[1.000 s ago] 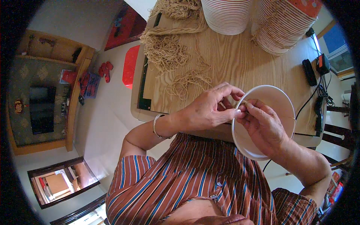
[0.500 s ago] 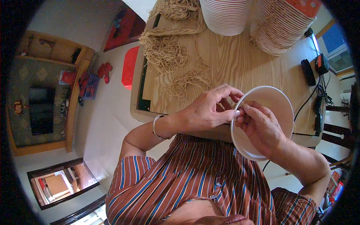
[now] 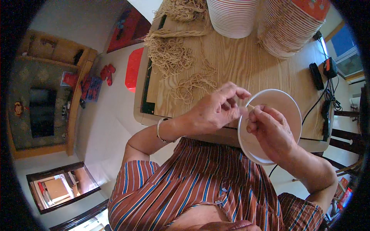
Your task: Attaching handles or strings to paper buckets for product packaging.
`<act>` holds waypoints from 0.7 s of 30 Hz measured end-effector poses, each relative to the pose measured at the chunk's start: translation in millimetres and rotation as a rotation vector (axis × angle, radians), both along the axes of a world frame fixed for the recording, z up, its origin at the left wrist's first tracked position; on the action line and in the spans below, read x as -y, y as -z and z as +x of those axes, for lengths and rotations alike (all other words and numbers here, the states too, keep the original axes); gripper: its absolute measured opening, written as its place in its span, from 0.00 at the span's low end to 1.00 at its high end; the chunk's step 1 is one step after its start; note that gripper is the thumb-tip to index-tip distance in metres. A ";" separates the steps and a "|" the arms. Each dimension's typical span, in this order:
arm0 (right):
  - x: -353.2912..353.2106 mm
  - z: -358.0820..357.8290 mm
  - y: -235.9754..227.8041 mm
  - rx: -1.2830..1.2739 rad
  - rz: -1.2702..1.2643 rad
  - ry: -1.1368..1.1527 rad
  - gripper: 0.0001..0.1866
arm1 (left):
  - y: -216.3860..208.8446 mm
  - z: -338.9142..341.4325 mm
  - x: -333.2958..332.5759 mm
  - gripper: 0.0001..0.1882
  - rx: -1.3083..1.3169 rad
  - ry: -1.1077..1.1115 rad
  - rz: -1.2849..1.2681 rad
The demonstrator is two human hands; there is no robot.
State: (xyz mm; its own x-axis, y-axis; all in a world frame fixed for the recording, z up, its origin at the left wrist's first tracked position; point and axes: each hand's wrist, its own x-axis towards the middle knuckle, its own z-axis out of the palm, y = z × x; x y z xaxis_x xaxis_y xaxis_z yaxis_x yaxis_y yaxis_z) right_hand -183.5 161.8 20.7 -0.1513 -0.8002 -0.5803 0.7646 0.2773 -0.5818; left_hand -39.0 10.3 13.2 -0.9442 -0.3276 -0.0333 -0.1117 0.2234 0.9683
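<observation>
A white paper tub (image 3: pixel 291 109) is tilted at the table's near edge, its open mouth facing me. My right hand (image 3: pixel 273 133) reaches into the mouth, thumb and fingertips pinched on a short end of tan string (image 3: pixel 251 106) by the left rim. Just outside that rim, my left hand (image 3: pixel 221 109) has its index finger and thumb apart, the thumb blurred and close to the string. I see nothing held in it. The tub's base is hidden behind its rim and my right hand. Loose tan string (image 3: pixel 194 86) lies on the table beyond my left hand.
The wooden table (image 3: pixel 235 61) carries a heap of tan string (image 3: pixel 169 54), a stack of white tubs (image 3: pixel 233 19) and another stack draped with string (image 3: pixel 287 32). Black cables and an adapter (image 3: pixel 330 67) lie at the right. A red stool (image 3: pixel 133 69) stands left.
My left fingers have come off the rim and spread apart. My right hand has drawn slightly back, and the string end now shows above its fingertips. The tub has barely moved.
</observation>
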 end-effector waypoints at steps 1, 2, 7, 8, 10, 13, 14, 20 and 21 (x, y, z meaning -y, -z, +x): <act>-1.3 -0.9 -0.6 -0.054 -0.050 0.005 0.09 | -2.3 0.2 2.1 0.18 -0.056 -0.023 -0.097; -2.2 -0.9 -1.7 -0.108 -0.100 0.010 0.09 | -5.1 -0.9 3.2 0.18 -0.059 -0.026 -0.100; -3.8 3.2 -9.8 -0.371 -0.211 -0.050 0.08 | -14.7 -13.8 7.6 0.12 -0.409 -0.036 -0.642; -4.5 3.5 -10.9 -0.472 -0.255 -0.079 0.08 | -19.0 -13.9 7.5 0.12 -0.410 -0.038 -0.645; -4.2 6.3 -14.2 -0.538 -0.283 -0.093 0.07 | -27.5 -13.6 6.7 0.12 -0.281 0.104 -0.624; -3.9 10.4 -17.3 -0.611 -0.293 -0.101 0.06 | -24.5 -12.7 5.3 0.13 -0.290 0.148 -0.575; -4.3 11.0 -17.8 -0.617 -0.278 -0.100 0.06 | -22.3 -12.7 4.4 0.13 -0.292 0.152 -0.575; -4.0 8.5 -11.5 -0.613 -0.270 -0.119 0.08 | -20.1 -8.3 -1.2 0.11 -0.234 0.076 -0.311; -4.0 7.3 -11.8 -0.613 -0.270 -0.117 0.08 | -20.4 -8.4 -1.0 0.10 -0.221 0.070 -0.314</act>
